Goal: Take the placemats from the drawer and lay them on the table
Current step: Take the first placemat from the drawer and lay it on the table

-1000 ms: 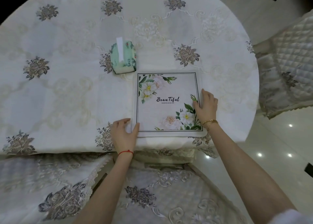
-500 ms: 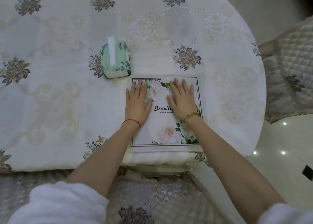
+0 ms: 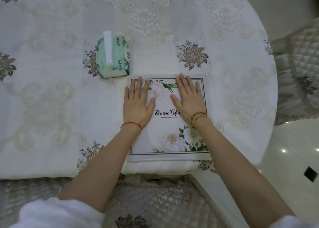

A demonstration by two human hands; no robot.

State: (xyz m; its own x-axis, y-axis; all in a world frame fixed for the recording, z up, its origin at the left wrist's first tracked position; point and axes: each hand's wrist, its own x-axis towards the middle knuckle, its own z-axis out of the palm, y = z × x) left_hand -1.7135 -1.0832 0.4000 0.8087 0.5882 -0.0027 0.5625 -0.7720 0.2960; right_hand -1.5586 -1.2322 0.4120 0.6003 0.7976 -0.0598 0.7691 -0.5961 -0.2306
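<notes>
A white placemat (image 3: pixel 168 138) with a dark line border, printed flowers and the word "Beautiful" lies flat on the table (image 3: pixel 51 107), near its front edge. My left hand (image 3: pixel 137 103) presses palm-down on the mat's upper left part, fingers straight and slightly spread. On the mat's upper right part my right hand (image 3: pixel 189 98) lies flat in the same way, a gold bracelet at its wrist. Both hands reach close to the mat's far edge. No drawer is in view.
A green tissue pack (image 3: pixel 113 55) sits just beyond the mat's far left corner. The round table wears a white embroidered cloth. Quilted chairs stand in front of me (image 3: pixel 155 202) and at the right (image 3: pixel 300 72). Shiny tiled floor (image 3: pixel 284 158) lies to the right.
My hands left the mat's near corners, came to rest flat on its middle and have now slid up toward its far edge. The mat lies slightly farther onto the table.
</notes>
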